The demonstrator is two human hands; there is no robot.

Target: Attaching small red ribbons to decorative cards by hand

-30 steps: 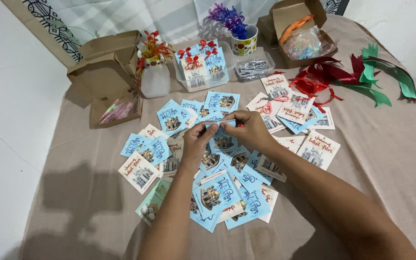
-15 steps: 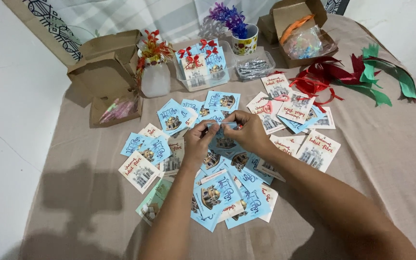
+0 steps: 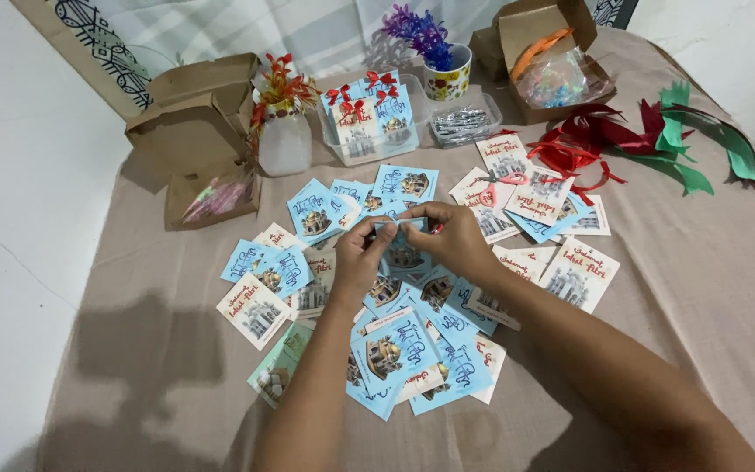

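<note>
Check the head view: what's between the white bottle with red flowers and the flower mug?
In the head view, a clear plastic tub of blue cards with red bows sits between the white bottle and the flower mug.

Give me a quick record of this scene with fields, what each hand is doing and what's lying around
surface: tan cloth-covered table
left hand: pinching a small blue envelope
right hand: pinching the same envelope's top edge
around the hands: scattered blue and white envelopes
back left: open cardboard box, white bottle
back centre: clear tray of ribboned envelopes
right: red and green ribbons
</note>
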